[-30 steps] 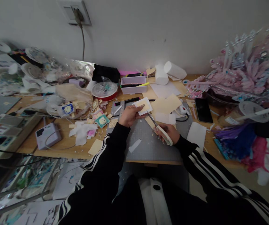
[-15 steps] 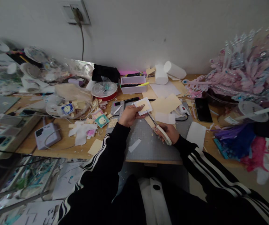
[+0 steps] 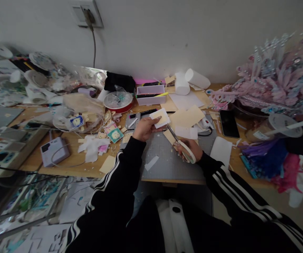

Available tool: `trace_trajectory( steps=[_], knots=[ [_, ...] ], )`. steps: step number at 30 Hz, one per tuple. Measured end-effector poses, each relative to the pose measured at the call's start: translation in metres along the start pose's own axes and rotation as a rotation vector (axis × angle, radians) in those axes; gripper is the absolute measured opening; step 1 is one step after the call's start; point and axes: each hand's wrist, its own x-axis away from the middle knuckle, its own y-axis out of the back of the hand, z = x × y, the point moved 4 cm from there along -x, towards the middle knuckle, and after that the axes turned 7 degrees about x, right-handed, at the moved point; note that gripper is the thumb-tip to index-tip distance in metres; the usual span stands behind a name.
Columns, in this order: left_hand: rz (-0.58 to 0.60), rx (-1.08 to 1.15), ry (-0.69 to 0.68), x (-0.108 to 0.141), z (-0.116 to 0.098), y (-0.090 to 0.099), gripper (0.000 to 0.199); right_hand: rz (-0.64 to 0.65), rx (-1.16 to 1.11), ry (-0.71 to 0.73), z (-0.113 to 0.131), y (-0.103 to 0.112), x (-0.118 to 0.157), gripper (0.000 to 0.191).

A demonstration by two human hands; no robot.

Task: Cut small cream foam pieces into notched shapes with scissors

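Observation:
Pinched between the thumb and fingers of my left hand (image 3: 145,128) is a small white card (image 3: 163,116) with a cream piece on its face. My right hand (image 3: 189,149) is wrapped round the white handles of a pair of scissors (image 3: 188,151). The metal blades point up and left, with their tips at the card's lower right edge. Both hands are above a grey cutting mat (image 3: 164,165). Beyond them lie cream sheets (image 3: 187,116).
A lilac tray (image 3: 151,101) with pens stands behind my hands. A ribbon spool (image 3: 118,102), paper scraps and small painted squares (image 3: 114,134) lie to the left. On the right are a black phone (image 3: 228,123), a lidded cup (image 3: 262,133) and pink decorations (image 3: 280,84).
The scissor handles have spread and turned a little in my right hand. My left hand and the card have shifted slightly left.

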Motion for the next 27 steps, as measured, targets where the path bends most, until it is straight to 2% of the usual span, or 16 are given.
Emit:
trace_trajectory(
  steps=[4, 12, 27],
  knots=[
    [0.012, -0.004, 0.011, -0.001, 0.003, -0.001, 0.021, -0.002, 0.012, 0.021, 0.002, -0.001, 0.000, 0.042],
    [0.017, -0.015, 0.024, -0.003, 0.005, -0.002, 0.017, -0.013, -0.001, 0.052, -0.008, 0.002, -0.006, 0.034],
    [0.018, -0.027, 0.031, -0.003, 0.005, -0.002, 0.017, -0.035, 0.044, 0.072, -0.005, 0.000, -0.003, 0.037]
  ],
)
